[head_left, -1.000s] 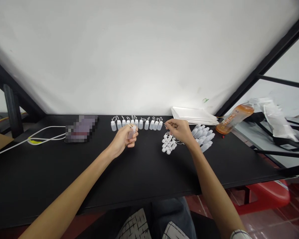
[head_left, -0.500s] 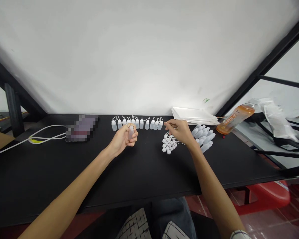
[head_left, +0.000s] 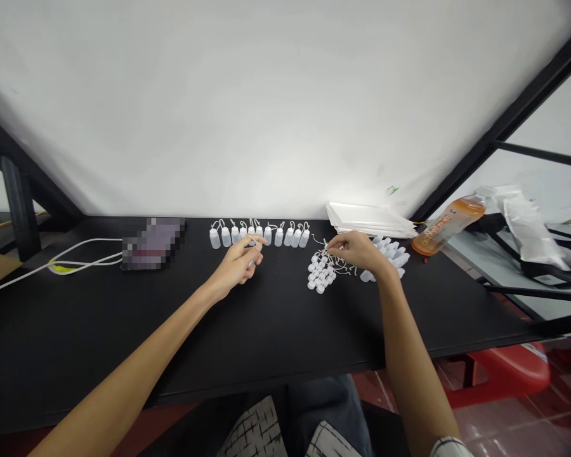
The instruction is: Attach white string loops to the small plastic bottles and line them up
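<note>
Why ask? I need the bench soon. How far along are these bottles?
Done: the row of capped white bottles along the back. In hand: the left hand grips a small bottle, mostly hidden; the right hand pinches cords above the cluster of white caps. Remaining: the bottles heaped at right, apparently uncapped.

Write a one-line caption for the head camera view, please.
Left hand grips a small bottle; right hand touches tethered white caps.

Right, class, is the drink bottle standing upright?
No, the drink bottle lies on its side on the black table.
</note>
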Action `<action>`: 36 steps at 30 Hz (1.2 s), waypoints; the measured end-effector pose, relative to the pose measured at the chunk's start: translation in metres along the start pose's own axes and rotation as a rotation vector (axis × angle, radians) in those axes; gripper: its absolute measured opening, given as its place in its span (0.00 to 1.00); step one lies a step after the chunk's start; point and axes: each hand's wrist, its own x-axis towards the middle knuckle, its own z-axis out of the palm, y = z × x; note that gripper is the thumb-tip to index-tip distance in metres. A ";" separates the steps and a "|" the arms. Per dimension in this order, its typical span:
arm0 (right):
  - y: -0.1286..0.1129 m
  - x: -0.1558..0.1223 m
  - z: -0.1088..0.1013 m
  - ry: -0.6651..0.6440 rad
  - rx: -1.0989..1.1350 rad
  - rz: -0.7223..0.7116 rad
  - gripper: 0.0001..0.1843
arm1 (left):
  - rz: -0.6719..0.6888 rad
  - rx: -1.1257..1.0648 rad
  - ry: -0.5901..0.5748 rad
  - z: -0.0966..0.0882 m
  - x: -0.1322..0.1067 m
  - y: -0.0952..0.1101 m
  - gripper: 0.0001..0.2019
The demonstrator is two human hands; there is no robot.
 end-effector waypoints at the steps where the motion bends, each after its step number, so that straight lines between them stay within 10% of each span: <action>1: 0.000 0.001 0.003 -0.021 -0.012 -0.013 0.06 | 0.003 0.020 -0.005 0.000 0.000 -0.001 0.14; 12: -0.008 0.008 0.023 -0.101 -0.098 -0.003 0.06 | -0.064 -0.130 -0.238 -0.006 0.000 -0.003 0.15; 18: -0.017 0.005 0.021 0.069 0.057 -0.061 0.06 | -0.062 -0.094 -0.336 -0.007 -0.003 0.001 0.17; 26: -0.061 -0.005 0.030 -0.073 0.773 -0.115 0.12 | -0.074 -0.209 -0.264 -0.003 -0.004 0.006 0.12; 36: -0.082 -0.006 0.066 -0.169 0.992 -0.108 0.15 | -0.114 -0.124 -0.112 0.009 -0.006 0.003 0.15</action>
